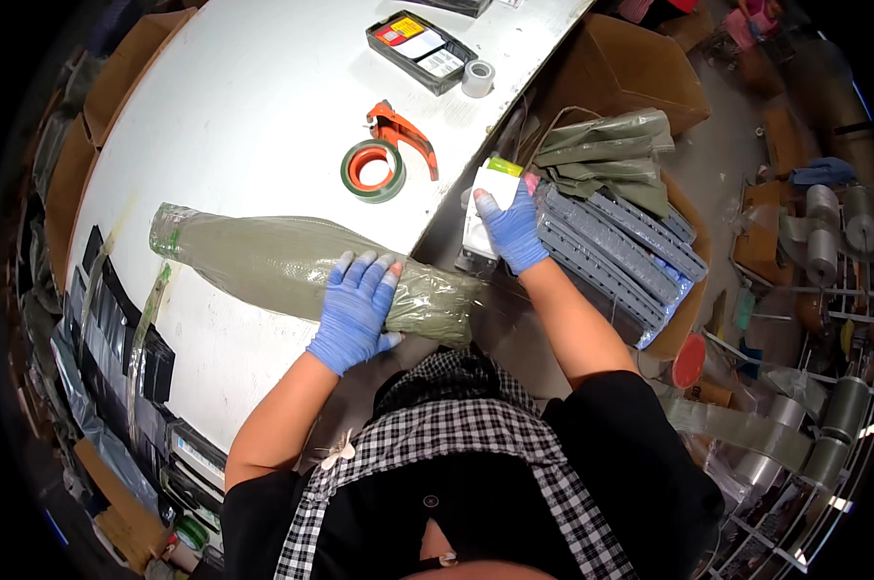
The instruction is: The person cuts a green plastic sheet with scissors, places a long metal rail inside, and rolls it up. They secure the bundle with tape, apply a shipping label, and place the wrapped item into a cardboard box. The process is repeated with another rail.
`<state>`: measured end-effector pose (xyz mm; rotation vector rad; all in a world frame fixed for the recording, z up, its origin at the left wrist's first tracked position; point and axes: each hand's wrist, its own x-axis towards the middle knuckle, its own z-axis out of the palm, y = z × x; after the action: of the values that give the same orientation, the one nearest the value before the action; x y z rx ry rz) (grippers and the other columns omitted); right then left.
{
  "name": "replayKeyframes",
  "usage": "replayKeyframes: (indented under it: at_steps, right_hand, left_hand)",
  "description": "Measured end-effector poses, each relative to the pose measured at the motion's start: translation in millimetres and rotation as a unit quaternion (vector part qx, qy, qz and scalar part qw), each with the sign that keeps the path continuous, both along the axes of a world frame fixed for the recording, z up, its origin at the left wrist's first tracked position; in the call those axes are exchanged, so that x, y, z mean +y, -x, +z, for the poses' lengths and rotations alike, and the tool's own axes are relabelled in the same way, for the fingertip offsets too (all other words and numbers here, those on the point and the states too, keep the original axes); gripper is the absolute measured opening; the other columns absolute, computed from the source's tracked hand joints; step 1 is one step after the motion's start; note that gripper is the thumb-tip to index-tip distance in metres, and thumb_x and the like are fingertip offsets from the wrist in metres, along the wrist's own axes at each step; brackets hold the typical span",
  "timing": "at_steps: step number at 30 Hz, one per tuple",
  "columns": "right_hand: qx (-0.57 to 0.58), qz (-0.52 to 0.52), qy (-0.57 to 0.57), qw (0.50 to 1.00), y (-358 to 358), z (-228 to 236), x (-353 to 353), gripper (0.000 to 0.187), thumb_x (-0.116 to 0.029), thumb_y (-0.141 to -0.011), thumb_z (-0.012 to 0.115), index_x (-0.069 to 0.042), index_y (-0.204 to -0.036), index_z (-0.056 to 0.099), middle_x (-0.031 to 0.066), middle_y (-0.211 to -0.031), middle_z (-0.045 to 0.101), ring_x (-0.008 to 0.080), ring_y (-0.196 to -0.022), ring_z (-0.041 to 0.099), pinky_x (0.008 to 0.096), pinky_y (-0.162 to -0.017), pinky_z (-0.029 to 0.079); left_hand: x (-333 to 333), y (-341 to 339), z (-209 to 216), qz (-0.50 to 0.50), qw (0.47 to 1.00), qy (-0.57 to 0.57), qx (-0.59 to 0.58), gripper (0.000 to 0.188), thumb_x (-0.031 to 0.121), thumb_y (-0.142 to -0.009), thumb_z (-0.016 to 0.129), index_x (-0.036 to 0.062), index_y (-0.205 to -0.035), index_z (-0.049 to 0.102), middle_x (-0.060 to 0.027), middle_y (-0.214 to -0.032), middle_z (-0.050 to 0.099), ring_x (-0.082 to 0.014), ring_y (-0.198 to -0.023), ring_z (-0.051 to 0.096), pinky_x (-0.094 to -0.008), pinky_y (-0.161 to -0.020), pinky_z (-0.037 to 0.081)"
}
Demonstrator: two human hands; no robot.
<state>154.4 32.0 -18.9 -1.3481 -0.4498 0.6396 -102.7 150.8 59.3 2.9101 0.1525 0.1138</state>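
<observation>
My left hand [355,307], in a blue-striped glove with bare fingertips, lies with fingers stretched over a long package [263,259] in olive-green woven plastic. The package rests across the white table [282,106], its crinkled, taped end jutting past the near edge. Off the table's right edge, my right hand [514,227], gloved the same way, grips a flat white packet [483,224] with a yellow-green patch at its top. What lies under that packet is partly hidden. Beyond the package are a roll of green tape [372,171] with an orange core and an orange tape dispenser [405,135].
A cardboard box [686,324] at right holds several grey slotted bars [611,256] and folded green plastic [606,150]. A black tray [422,53] and a small clear tape roll [477,79] sit farther up the table. Black packs [118,329] line its left side. Film rolls [843,411] stand far right.
</observation>
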Motion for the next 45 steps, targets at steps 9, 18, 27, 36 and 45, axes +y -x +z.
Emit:
replayKeyframes:
  at_steps: [9,18,27,36,45]
  right_hand:
    - [-0.099,0.001,0.026,0.995,9,-1,-11,0.056,-0.022,-0.078,0.076,0.003,-0.119,0.047,0.0191,-0.104,0.063,0.0303,-0.090,0.065,0.0398,-0.078,0.055]
    - [-0.582,0.027,0.205,0.787,-40,-21,-35,0.052,-0.031,-0.074,0.073,0.000,-0.110,0.052,0.0276,-0.106,0.057,0.0427,-0.099,0.057,0.0519,-0.090,0.042]
    - [-0.719,0.093,0.236,0.648,-102,31,104,0.035,-0.025,-0.078,0.069,-0.011,-0.109,0.058,0.0096,-0.099,0.064,0.0268,-0.100,0.059,0.0437,-0.091,0.039]
    - [0.267,0.494,0.186,0.806,89,-7,-84,0.060,-0.046,-0.092,0.060,-0.002,-0.131,0.051,0.0076,-0.124,0.058,0.0174,-0.116,0.051,0.0325,-0.101,0.039]
    - [0.406,0.351,0.209,0.818,183,58,-6,0.068,-0.068,-0.087,0.052,-0.003,-0.107,0.057,0.0080,-0.071,0.062,0.0173,-0.049,0.055,0.0273,-0.043,0.046]
  left_hand:
    - [-4,-1,-6,0.013,1.000,-0.015,-0.021,0.093,0.043,-0.057,0.075,0.0033,-0.135,0.045,-0.0142,-0.135,0.047,-0.0353,-0.124,0.044,-0.0535,-0.109,0.028]
    - [-58,-61,25,-0.052,0.993,0.073,0.074,0.076,0.058,-0.076,0.067,0.0031,-0.127,0.054,-0.0164,-0.132,0.051,-0.0364,-0.123,0.046,-0.0488,-0.109,0.029]
    - [-123,-148,-17,-0.206,0.881,-0.042,0.424,0.024,0.028,-0.087,0.062,0.0116,-0.100,0.073,-0.0088,-0.094,0.072,-0.0256,-0.090,0.069,-0.0397,-0.077,0.050]
    - [-96,72,-7,0.329,0.880,0.340,-0.031,0.031,0.037,-0.087,0.064,0.0063,-0.090,0.064,-0.0088,-0.068,0.062,-0.0224,-0.059,0.060,-0.0371,-0.054,0.048]
    - [-81,113,5,0.398,0.583,0.692,-0.155,0.049,0.040,-0.094,0.059,-0.0026,-0.118,0.055,-0.0092,-0.102,0.059,-0.0141,-0.088,0.055,-0.0288,-0.077,0.048]
